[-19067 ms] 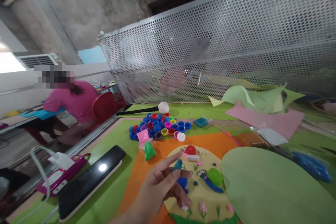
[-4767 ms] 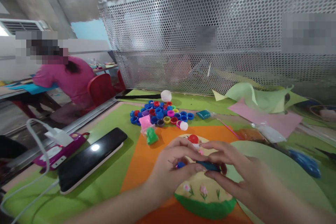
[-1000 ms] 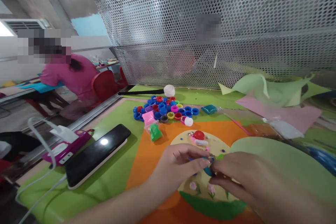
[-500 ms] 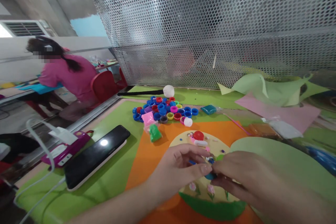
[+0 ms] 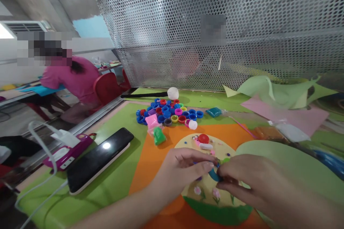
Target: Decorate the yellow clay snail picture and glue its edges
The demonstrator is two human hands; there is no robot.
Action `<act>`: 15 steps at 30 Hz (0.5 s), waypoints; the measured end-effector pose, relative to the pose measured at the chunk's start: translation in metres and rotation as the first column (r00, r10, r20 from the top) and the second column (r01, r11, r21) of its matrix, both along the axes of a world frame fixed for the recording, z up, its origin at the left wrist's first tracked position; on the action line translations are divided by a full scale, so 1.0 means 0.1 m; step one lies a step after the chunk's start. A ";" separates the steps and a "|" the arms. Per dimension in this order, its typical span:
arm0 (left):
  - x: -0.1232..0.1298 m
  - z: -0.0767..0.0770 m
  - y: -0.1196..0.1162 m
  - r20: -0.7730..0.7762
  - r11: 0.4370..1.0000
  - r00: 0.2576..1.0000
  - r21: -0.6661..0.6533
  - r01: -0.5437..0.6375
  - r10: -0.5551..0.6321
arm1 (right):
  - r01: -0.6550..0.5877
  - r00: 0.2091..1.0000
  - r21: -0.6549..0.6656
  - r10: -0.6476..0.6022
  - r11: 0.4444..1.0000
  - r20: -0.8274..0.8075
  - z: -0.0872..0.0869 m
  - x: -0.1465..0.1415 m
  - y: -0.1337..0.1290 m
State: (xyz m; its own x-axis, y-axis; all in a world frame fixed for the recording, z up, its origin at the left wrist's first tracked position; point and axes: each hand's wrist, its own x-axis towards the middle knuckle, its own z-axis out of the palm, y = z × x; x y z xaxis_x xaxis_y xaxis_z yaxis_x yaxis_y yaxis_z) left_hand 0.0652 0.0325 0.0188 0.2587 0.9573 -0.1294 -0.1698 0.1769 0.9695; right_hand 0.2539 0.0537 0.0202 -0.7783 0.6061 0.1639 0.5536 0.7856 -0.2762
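Observation:
Over the round cream board (image 5: pixel 182 183), my left hand (image 5: pixel 185 168) and my right hand (image 5: pixel 244 173) meet at a small curved blue piece (image 5: pixel 214 175). It looks like a bottle cap, but fingers cover much of it. My left thumb and fingertips pinch it from the left, while my right fingers are closed on its right side. The board bears a red cap (image 5: pixel 203 139), small pink flowers (image 5: pixel 216 193) and a green strip (image 5: pixel 217 212) along its near edge. My hands hide the board's middle.
Behind the board lies a pile of colourful bottle caps (image 5: pixel 166 112), beside a green clay packet (image 5: pixel 159 136). A phone (image 5: pixel 100 159) and a purple power strip (image 5: pixel 73 152) are at left. Paper sheets (image 5: pixel 285 114) lie at right, before a perforated metal screen (image 5: pixel 188 25). Another person (image 5: pixel 72 75) sits far left.
The blue piece has turned a little between my fingers, and more of its curved side shows. My hands have barely moved.

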 end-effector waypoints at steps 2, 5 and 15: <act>-0.01 -0.01 0.00 -0.031 1.000 0.999 0.020 -0.006 0.007 | -0.009 1.000 0.014 0.009 1.000 0.000 -0.01 0.00 -0.01; -0.07 0.00 0.07 -0.089 0.996 0.995 0.082 -0.046 0.053 | 0.053 0.998 0.068 -0.051 0.996 -0.020 0.00 0.00 -0.01; -0.58 -0.10 0.66 -0.436 0.932 0.850 0.329 -0.156 0.296 | 0.309 0.951 -0.101 -0.306 0.946 0.038 0.03 -0.01 0.29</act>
